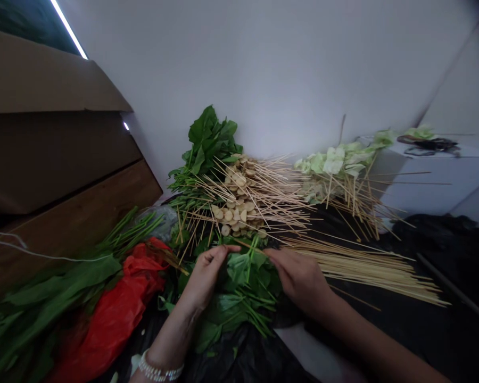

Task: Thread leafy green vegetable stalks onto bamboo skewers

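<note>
– One question first: how does the left hand point(209, 268) stand?
– Its thumb and forefinger are close together, just beside a green leaf point(238, 267). Whether they grip something, I cannot say with certainty.
– And the right hand point(303, 274)?
– Its fingertips are pressed together on a thin stick point(245, 244), which reaches across toward the left hand.
– Where exactly is the leaf?
– It is between the two hands, near the stick, above a heap of greens point(213, 319) with their stems. Whether the stick passes through it, the blur does not let me tell.
– What lies behind the hands?
– Many sticks bearing pale round slices point(235, 213), and behind these, leafy bunches point(209, 138) near the white wall point(263, 64). Farther right are sticks with pale green pieces point(335, 159).
– And at the sides?
– On the right, bare sticks point(375, 271) lie together on a black sheet point(415, 319). On the left is a red bag point(123, 298), beside long leaves point(59, 292).
</note>
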Available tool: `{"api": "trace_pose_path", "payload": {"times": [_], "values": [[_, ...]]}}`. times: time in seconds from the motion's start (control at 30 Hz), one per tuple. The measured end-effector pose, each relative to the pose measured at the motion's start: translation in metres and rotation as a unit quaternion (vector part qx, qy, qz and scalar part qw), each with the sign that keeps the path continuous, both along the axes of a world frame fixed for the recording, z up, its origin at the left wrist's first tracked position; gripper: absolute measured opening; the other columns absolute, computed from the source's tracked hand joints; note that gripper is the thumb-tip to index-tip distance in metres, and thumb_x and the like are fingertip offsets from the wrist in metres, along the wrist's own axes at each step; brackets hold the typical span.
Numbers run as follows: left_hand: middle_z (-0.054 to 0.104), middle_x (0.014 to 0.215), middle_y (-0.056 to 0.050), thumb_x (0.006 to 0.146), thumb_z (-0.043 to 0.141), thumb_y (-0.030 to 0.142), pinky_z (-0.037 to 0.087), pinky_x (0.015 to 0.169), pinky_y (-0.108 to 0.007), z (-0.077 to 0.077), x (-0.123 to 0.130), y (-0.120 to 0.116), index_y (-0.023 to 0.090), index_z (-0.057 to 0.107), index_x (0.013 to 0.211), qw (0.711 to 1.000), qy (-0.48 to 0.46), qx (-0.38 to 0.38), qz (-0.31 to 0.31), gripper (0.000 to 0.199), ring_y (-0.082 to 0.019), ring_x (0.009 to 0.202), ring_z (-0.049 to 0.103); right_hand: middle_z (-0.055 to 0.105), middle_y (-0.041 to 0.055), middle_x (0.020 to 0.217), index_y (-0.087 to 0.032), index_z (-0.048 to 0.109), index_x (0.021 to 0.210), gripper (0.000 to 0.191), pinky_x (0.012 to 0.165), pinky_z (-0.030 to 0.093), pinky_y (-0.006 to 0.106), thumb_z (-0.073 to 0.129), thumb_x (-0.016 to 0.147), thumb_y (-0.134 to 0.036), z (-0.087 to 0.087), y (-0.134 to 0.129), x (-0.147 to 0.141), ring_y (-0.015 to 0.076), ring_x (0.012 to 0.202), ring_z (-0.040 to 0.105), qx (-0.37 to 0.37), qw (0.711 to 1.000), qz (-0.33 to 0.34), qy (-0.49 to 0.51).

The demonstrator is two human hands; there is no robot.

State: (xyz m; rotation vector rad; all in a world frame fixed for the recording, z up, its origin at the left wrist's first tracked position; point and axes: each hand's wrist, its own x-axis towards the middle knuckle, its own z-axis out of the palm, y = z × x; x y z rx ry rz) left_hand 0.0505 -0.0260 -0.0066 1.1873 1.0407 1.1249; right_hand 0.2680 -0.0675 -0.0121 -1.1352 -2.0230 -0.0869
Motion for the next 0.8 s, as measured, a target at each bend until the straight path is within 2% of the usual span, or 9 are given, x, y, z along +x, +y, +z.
{"api": "trace_pose_path", "payload": {"times": [0.1, 0.17, 0.23, 0.33, 0.37, 0.43, 0.57, 0.7, 0.8], "values": [[0.073, 0.076, -0.006, 0.076, 0.068, 0.054, 0.048, 0.065, -0.027, -0.003, -0.001, 0.003, 0.015, 0.077, 0.092, 0.999, 0.027, 0.019, 0.027, 0.043, -0.018, 0.067, 0.063, 0.073, 0.0077, 0.1, -0.017, 0.064, 0.11, 0.026, 0.079, 0.053, 0.027, 0.042, 0.097, -0.015, 0.002, 0.007, 0.009, 0.0166, 0.09, 0.069, 0.013, 0.998, -0.013, 0.06], [0.07, 0.072, -0.004, 0.074, 0.073, 0.042, 0.047, 0.065, -0.027, -0.005, 0.001, 0.002, 0.017, 0.077, 0.084, 0.991, 0.108, 0.084, 0.014, 0.027, -0.018, 0.067, 0.062, 0.074, 0.0075, 0.102, -0.017, 0.064, 0.11, 0.025, 0.08, 0.054, 0.028, 0.043, 0.097, -0.017, 0.002, 0.011, 0.013, 0.0169, 0.092, 0.07, 0.015, 0.997, -0.018, 0.079], [0.068, 0.069, -0.003, 0.073, 0.074, 0.032, 0.047, 0.07, -0.029, -0.008, 0.004, 0.001, 0.02, 0.075, 0.072, 0.957, 0.227, 0.178, -0.014, 0.012, -0.02, 0.072, 0.062, 0.074, 0.0071, 0.103, -0.018, 0.064, 0.11, 0.025, 0.081, 0.055, 0.029, 0.044, 0.097, -0.018, 0.0, 0.012, 0.013, 0.017, 0.092, 0.07, 0.008, 0.996, -0.018, 0.084], [0.066, 0.068, -0.004, 0.072, 0.072, 0.022, 0.045, 0.074, -0.031, -0.014, 0.005, 0.0, 0.022, 0.071, 0.065, 0.877, 0.387, 0.282, -0.046, 0.007, -0.024, 0.078, 0.059, 0.074, 0.0072, 0.104, -0.018, 0.065, 0.11, 0.025, 0.082, 0.056, 0.03, 0.044, 0.097, -0.018, -0.001, 0.011, 0.012, 0.0173, 0.095, 0.07, 0.004, 0.996, -0.012, 0.089], [0.066, 0.068, -0.005, 0.073, 0.07, 0.02, 0.044, 0.074, -0.032, -0.016, 0.004, 0.001, 0.022, 0.07, 0.065, 0.858, 0.415, 0.297, -0.055, 0.008, -0.024, 0.079, 0.059, 0.074, 0.0072, 0.104, -0.018, 0.065, 0.11, 0.025, 0.083, 0.056, 0.03, 0.044, 0.097, -0.018, -0.001, 0.011, 0.011, 0.0174, 0.095, 0.07, 0.003, 0.996, -0.01, 0.09], [0.067, 0.07, -0.005, 0.077, 0.064, 0.016, 0.044, 0.075, -0.032, -0.016, 0.002, 0.002, 0.022, 0.07, 0.066, 0.844, 0.428, 0.315, -0.065, 0.013, -0.023, 0.078, 0.059, 0.074, 0.0071, 0.104, -0.018, 0.066, 0.11, 0.025, 0.083, 0.057, 0.03, 0.044, 0.097, -0.018, -0.001, 0.01, 0.011, 0.0176, 0.095, 0.07, 0.002, 0.996, -0.01, 0.093], [0.068, 0.072, -0.004, 0.081, 0.056, 0.013, 0.043, 0.076, -0.032, -0.008, -0.004, 0.004, 0.023, 0.072, 0.071, 0.878, 0.371, 0.302, -0.015, 0.022, -0.022, 0.074, 0.06, 0.074, 0.0074, 0.105, -0.019, 0.066, 0.111, 0.026, 0.083, 0.057, 0.03, 0.044, 0.096, -0.018, 0.0, 0.011, 0.011, 0.0177, 0.095, 0.07, 0.015, 0.995, -0.011, 0.1], [0.074, 0.085, -0.004, 0.078, 0.065, 0.022, 0.045, 0.08, -0.03, -0.001, -0.005, 0.003, 0.024, 0.076, 0.091, 0.936, 0.259, 0.22, 0.096, 0.016, -0.024, 0.083, 0.066, 0.074, 0.0074, 0.102, -0.019, 0.066, 0.11, 0.027, 0.08, 0.057, 0.029, 0.044, 0.096, -0.018, -0.002, 0.01, 0.01, 0.0177, 0.092, 0.071, 0.017, 0.996, -0.008, 0.085], [0.074, 0.08, -0.003, 0.077, 0.07, 0.029, 0.047, 0.076, -0.028, 0.0, -0.004, 0.003, 0.022, 0.074, 0.094, 0.958, 0.191, 0.173, 0.129, 0.019, -0.021, 0.077, 0.066, 0.074, 0.0074, 0.097, -0.019, 0.067, 0.11, 0.027, 0.078, 0.056, 0.028, 0.043, 0.097, -0.018, -0.004, 0.008, 0.007, 0.017, 0.086, 0.07, -0.001, 0.999, 0.0, 0.054]]}}
